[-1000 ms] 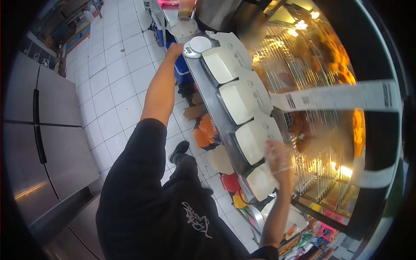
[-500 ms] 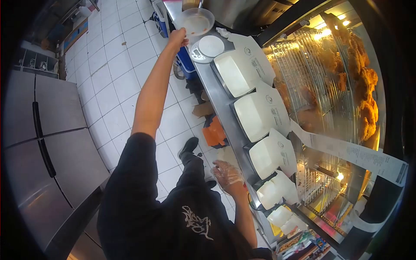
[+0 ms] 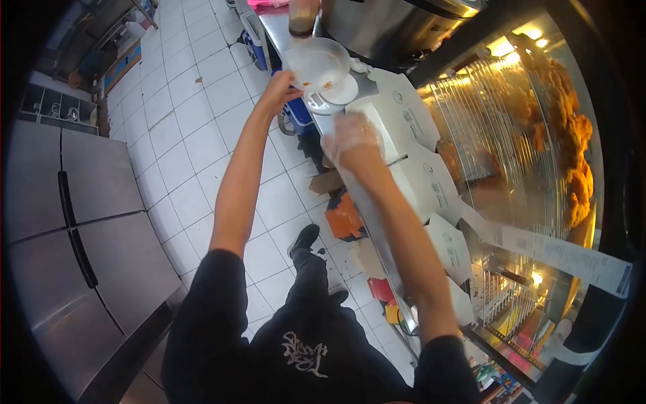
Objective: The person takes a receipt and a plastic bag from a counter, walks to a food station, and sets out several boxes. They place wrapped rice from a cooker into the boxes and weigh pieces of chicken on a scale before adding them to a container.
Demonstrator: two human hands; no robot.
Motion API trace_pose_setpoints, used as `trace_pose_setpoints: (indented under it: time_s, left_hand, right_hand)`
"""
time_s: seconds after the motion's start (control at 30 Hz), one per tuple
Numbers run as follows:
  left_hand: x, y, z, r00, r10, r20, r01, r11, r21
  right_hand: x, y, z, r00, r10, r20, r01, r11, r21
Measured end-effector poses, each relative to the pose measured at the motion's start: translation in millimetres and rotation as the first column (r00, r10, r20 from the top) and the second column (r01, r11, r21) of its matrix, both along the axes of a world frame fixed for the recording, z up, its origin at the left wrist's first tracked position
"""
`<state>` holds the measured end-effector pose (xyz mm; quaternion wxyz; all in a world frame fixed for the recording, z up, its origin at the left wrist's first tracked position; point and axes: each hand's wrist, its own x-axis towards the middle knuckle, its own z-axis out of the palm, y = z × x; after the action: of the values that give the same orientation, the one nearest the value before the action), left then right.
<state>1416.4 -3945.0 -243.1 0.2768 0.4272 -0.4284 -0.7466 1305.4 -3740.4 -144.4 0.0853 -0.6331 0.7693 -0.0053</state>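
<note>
A translucent plastic bowl [image 3: 316, 62] with a few orange-brown crumbs inside is tilted over the white kitchen scale [image 3: 319, 104], partly covering it. My left hand [image 3: 277, 93] grips the bowl's near rim, its fingers closed on the edge. In a clear plastic glove, my right hand [image 3: 353, 138] is above the counter edge, just below the scale and in front of the nearest open white paper box [image 3: 385, 121]. Motion blurs its fingers, so what they hold, if anything, cannot be made out. My right forearm hides parts of the other boxes.
More open white boxes [image 3: 412, 185] line the steel counter [image 3: 360, 195]. Behind them, a lit glass warmer holds fried chicken [image 3: 579, 161] on wire racks. A paper receipt [image 3: 558, 254] hangs across its front. A brown-filled cup [image 3: 303, 19] stands beyond the bowl; steel fridge doors [image 3: 101, 182] are left.
My left hand has moved the bowl right and tilted it over the scale. My right hand has swung from low beside the counter up to the first box.
</note>
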Motion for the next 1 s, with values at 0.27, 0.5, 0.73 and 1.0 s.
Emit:
trace_pose_setpoints:
  time_s: [0.27, 0.5, 0.73, 1.0]
  left_hand:
    - [212.4, 146.1, -13.9, 0.916, 0.388, 0.099, -0.386, 0.922, -0.044]
    - [330.6, 365.7, -103.5, 0.81, 0.491, 0.32, -0.578, 0.758, 0.302]
    - [323.2, 378.8, -111.6, 0.946, -0.007, 0.326, -0.126, 0.915, 0.383]
    - [194.7, 319.6, -30.7, 0.739, -0.666, 0.097, 0.537, 0.671, 0.511]
  right_hand:
    - [-62.5, -149.1, -46.1, 0.999, 0.033, -0.004, -0.03, 0.927, 0.374]
    - [-61.1, -157.2, -23.5, 0.992, 0.018, 0.122, -0.058, 0.941, 0.332]
    - [47.4, -42.6, -5.1, 0.839, 0.329, 0.433, -0.161, 0.91, -0.382]
    - [80.2, 375.2, 115.1, 0.777, -0.205, 0.595, 0.159, 0.979, 0.129]
